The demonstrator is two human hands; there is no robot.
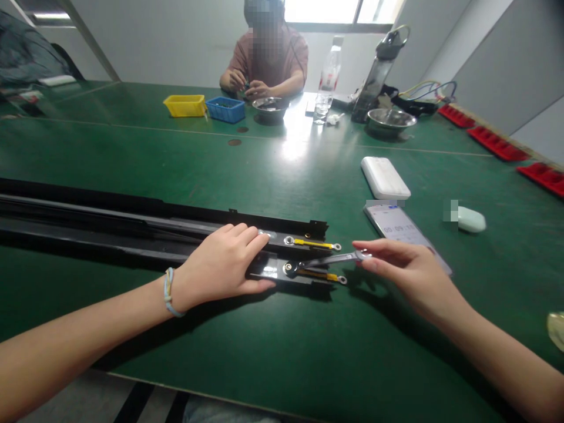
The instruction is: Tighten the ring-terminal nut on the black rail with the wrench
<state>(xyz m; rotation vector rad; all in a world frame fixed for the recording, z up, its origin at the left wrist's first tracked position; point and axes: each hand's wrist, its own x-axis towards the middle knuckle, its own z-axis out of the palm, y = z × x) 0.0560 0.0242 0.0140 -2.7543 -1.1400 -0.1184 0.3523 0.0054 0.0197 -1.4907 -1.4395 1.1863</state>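
Observation:
Two long black metal rails (145, 256) lie side by side on the green table, reaching in from the left. My left hand (224, 261) grips the nearer rail close to its right end, thumb on the front side and fingers over the top. In my right hand (403, 273) is a small silver wrench (335, 259), pinched at its outer end between thumb and fingers. The wrench's other end sits around a nut (288, 267) on the nearer rail. A yellow wire with ring terminals (314, 243) is fixed on the farther rail; a similar yellow wire (324, 275) sticks out beneath the wrench.
A phone (399, 226) with a running timer lies beyond my right hand, near a white power bank (385, 178) and a pale case (471, 219). Farther back are a yellow bin (185, 107), a blue bin (225, 110), metal bowls (391, 120) and bottles (374, 82). A person (268, 64) sits opposite.

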